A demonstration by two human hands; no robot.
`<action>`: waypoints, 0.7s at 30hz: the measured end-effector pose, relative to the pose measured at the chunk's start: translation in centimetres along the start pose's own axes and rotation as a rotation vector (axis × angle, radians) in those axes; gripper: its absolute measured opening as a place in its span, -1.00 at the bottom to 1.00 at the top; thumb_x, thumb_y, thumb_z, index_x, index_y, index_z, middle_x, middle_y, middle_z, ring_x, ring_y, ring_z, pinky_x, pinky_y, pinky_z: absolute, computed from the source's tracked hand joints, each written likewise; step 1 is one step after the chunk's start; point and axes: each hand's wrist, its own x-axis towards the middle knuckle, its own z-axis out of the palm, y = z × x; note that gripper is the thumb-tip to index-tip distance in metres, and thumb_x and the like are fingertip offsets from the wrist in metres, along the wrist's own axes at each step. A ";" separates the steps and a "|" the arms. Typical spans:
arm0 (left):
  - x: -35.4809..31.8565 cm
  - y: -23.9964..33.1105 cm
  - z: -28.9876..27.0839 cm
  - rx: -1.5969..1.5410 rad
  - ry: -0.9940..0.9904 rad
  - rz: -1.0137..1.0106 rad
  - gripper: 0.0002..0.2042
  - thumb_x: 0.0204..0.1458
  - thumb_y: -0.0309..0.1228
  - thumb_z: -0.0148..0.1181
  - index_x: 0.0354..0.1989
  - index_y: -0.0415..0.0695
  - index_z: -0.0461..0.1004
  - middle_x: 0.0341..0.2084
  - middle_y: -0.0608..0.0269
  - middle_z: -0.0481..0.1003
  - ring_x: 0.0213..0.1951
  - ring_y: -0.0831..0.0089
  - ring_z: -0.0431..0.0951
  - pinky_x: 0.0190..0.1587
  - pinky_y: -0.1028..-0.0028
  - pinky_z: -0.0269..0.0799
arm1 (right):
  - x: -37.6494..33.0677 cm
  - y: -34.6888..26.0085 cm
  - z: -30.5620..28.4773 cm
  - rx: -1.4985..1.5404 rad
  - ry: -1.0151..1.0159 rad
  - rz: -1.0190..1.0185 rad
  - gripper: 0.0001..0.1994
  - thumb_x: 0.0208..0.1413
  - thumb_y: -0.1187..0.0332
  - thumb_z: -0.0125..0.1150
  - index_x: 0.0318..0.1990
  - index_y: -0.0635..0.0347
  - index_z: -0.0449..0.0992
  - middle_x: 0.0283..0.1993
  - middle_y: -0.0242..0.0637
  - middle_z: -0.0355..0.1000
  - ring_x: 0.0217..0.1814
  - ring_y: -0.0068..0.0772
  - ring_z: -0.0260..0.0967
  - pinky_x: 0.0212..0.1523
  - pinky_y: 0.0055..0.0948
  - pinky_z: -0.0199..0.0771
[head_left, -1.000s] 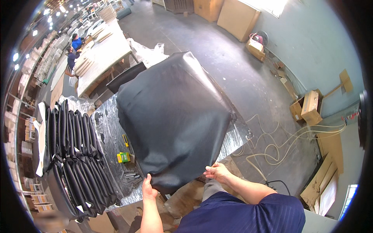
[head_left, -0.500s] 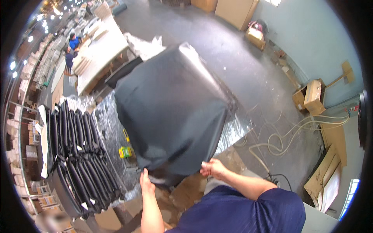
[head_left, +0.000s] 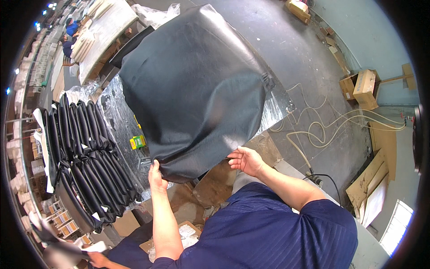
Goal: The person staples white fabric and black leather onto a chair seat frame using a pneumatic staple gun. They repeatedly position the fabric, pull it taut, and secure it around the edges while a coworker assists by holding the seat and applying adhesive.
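Observation:
A large black leather-like sheet (head_left: 192,85) is draped over the plastic-wrapped work table in front of me, its near edge sagging in folds. My left hand (head_left: 157,177) pinches the sheet's near left corner, thumb on top. My right hand (head_left: 246,160) is at the near right edge with its fingers apart; whether the fingertips still touch the sheet is hard to tell. Left of the sheet, a small yellow-and-green box (head_left: 138,142) lies on the plastic wrap (head_left: 114,107). Beside it are some small metal pieces (head_left: 144,164), too small to name.
Rows of folded black padded pieces (head_left: 85,157) are stacked at left. At lower left another person's hand (head_left: 99,259) shows. Two people work at a long pale table (head_left: 112,31) far left. Pale hoses (head_left: 322,134) coil on the floor at right, near a cardboard box (head_left: 365,89).
My right hand has loosened from a pinch to spread fingers. The left keeps its pinch. The view has shifted, and another person's arm has appeared at lower left.

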 end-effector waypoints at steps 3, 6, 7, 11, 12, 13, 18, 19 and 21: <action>0.1 0.1 -0.5 -0.017 -0.043 0.009 -0.51 0.45 -0.17 0.27 0.40 -0.21 0.44 0.33 0.10 0.54 0.32 0.15 0.55 0.41 0.07 0.47 | -0.1 0.2 0.5 -0.004 0.047 -0.028 -0.77 0.50 0.28 0.17 0.07 0.27 0.57 -0.03 -0.05 0.69 -0.08 -0.08 0.72 -0.03 -0.08 0.76; 0.3 0.0 -0.7 -0.022 -0.059 0.021 -0.51 0.45 -0.17 0.27 0.40 -0.21 0.44 0.33 0.10 0.54 0.32 0.15 0.55 0.41 0.06 0.47 | 0.1 0.5 0.5 -0.003 0.065 -0.062 -0.89 0.44 0.43 0.25 0.03 0.21 0.58 -0.04 -0.08 0.69 -0.11 -0.13 0.72 -0.08 -0.12 0.79; 0.4 0.0 -0.7 -0.026 -0.057 0.020 -0.51 0.45 -0.17 0.28 0.40 -0.21 0.44 0.33 0.09 0.54 0.32 0.15 0.55 0.41 0.05 0.47 | 0.1 0.5 0.5 -0.002 0.067 -0.064 -0.90 0.42 0.47 0.28 0.01 0.20 0.58 -0.05 -0.09 0.69 -0.12 -0.15 0.73 -0.09 -0.14 0.80; 0.5 0.0 -0.8 -0.040 -0.072 0.012 -0.50 0.45 -0.17 0.28 0.41 -0.22 0.44 0.33 0.09 0.53 0.32 0.15 0.55 0.41 0.04 0.48 | 0.3 1.0 0.5 -0.013 0.055 -0.084 -0.88 0.37 0.53 0.35 -0.02 0.21 0.57 -0.05 -0.11 0.68 -0.13 -0.20 0.73 -0.10 -0.18 0.81; 0.5 0.0 -0.8 -0.039 -0.067 0.010 -0.50 0.45 -0.17 0.28 0.41 -0.21 0.43 0.33 0.09 0.53 0.32 0.15 0.55 0.41 0.04 0.48 | 0.3 1.1 0.4 -0.021 0.058 -0.089 -0.88 0.36 0.53 0.36 -0.02 0.21 0.57 -0.05 -0.12 0.68 -0.12 -0.21 0.73 -0.10 -0.19 0.81; 0.5 0.1 -0.9 -0.038 -0.061 0.011 -0.50 0.45 -0.18 0.28 0.41 -0.21 0.43 0.33 0.08 0.53 0.32 0.15 0.55 0.41 0.04 0.48 | 0.4 1.2 0.4 -0.029 0.058 -0.093 -0.87 0.36 0.53 0.37 -0.03 0.21 0.56 -0.06 -0.13 0.68 -0.12 -0.22 0.73 -0.10 -0.20 0.81; 0.4 0.2 -1.1 -0.052 -0.072 0.015 -0.50 0.44 -0.19 0.29 0.42 -0.21 0.43 0.33 0.09 0.54 0.31 0.15 0.56 0.41 0.05 0.48 | 0.6 1.7 0.7 -0.069 0.080 -0.113 -0.85 0.35 0.51 0.40 -0.03 0.22 0.55 -0.09 -0.19 0.65 -0.10 -0.24 0.71 -0.10 -0.21 0.81; 0.3 0.1 -1.3 -0.048 -0.070 0.011 -0.50 0.44 -0.19 0.29 0.42 -0.21 0.43 0.33 0.09 0.54 0.32 0.15 0.55 0.41 0.05 0.48 | 0.5 2.0 0.7 -0.073 0.090 -0.116 -0.85 0.35 0.51 0.40 -0.03 0.22 0.55 -0.09 -0.20 0.65 -0.10 -0.25 0.71 -0.10 -0.21 0.81; -0.1 -0.1 -1.7 -0.046 -0.066 0.006 -0.50 0.44 -0.19 0.29 0.42 -0.21 0.43 0.33 0.09 0.54 0.32 0.15 0.55 0.41 0.06 0.48 | 0.2 2.6 0.7 -0.078 0.109 -0.120 -0.85 0.35 0.51 0.40 -0.03 0.22 0.54 -0.10 -0.22 0.64 -0.11 -0.26 0.71 -0.10 -0.21 0.81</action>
